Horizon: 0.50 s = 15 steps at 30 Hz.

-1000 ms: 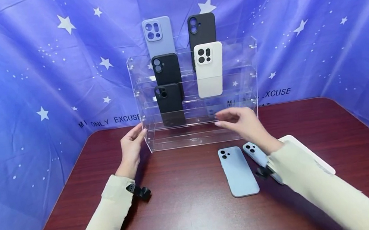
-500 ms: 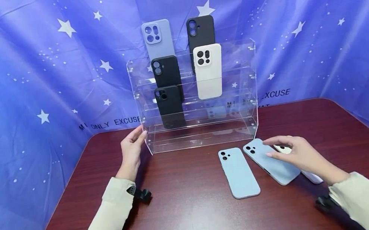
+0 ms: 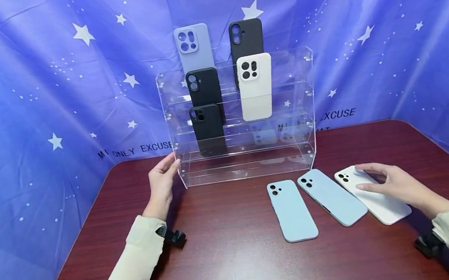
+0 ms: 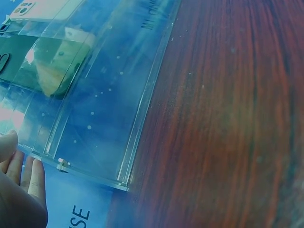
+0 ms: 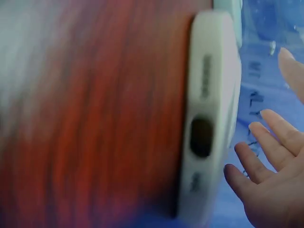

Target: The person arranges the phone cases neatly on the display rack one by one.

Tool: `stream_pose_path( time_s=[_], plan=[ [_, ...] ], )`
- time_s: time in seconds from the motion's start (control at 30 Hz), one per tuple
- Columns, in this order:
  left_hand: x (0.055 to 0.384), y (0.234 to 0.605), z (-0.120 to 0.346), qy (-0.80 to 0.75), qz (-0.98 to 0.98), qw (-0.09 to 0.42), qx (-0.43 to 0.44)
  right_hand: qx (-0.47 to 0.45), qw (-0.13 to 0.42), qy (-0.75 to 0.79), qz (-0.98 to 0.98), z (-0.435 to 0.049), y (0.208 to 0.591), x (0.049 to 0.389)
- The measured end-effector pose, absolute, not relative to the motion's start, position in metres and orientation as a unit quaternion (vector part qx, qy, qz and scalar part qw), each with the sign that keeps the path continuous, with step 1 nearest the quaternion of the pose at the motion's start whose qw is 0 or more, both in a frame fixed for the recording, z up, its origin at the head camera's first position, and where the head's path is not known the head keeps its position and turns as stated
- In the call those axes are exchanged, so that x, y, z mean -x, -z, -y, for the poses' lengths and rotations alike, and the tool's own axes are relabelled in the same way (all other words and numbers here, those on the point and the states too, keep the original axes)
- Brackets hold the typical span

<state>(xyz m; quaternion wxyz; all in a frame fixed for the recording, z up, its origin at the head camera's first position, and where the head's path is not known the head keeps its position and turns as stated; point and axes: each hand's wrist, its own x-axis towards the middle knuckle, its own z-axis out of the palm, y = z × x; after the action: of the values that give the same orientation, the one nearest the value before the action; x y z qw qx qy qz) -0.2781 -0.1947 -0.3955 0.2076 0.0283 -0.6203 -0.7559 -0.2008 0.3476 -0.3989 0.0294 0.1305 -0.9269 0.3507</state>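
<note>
A clear acrylic display rack (image 3: 248, 172) with several tiers stands at the back of the table. My left hand (image 3: 161, 183) holds its left side edge, thumb in front and fingers behind; the left wrist view shows these fingers (image 4: 35, 183) beside the clear panel. My right hand (image 3: 395, 186) hovers over a white phone case (image 3: 379, 206) lying on the table, thumb and fingers apart. In the right wrist view its fingers (image 5: 266, 147) are spread, and the case's end with the port cutout (image 5: 202, 137) faces the camera. Two light blue phone cases (image 3: 294, 212) (image 3: 333, 199) lie left of the white one.
On the rack stand a lavender case (image 3: 196, 56), black cases (image 3: 204, 85) (image 3: 209, 130) (image 3: 252, 36) and a white case (image 3: 257, 104). The reddish-brown table (image 3: 219, 250) meets a blue starry curtain (image 3: 119, 78) behind.
My right hand has moved from in front of the rack, rightward and down past the light blue cases, to above the white case. My left hand stays at the rack's edge.
</note>
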Motion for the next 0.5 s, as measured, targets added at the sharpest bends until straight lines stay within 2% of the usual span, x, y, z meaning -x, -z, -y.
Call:
stream_pose_path(
  time_s=[0.5],
  plan=[
    [0.278,0.395,0.195,0.778,0.6,0.182,-0.032,-0.172,-0.015,-0.353,0.919,-0.359,0.411,0.206]
  ],
)
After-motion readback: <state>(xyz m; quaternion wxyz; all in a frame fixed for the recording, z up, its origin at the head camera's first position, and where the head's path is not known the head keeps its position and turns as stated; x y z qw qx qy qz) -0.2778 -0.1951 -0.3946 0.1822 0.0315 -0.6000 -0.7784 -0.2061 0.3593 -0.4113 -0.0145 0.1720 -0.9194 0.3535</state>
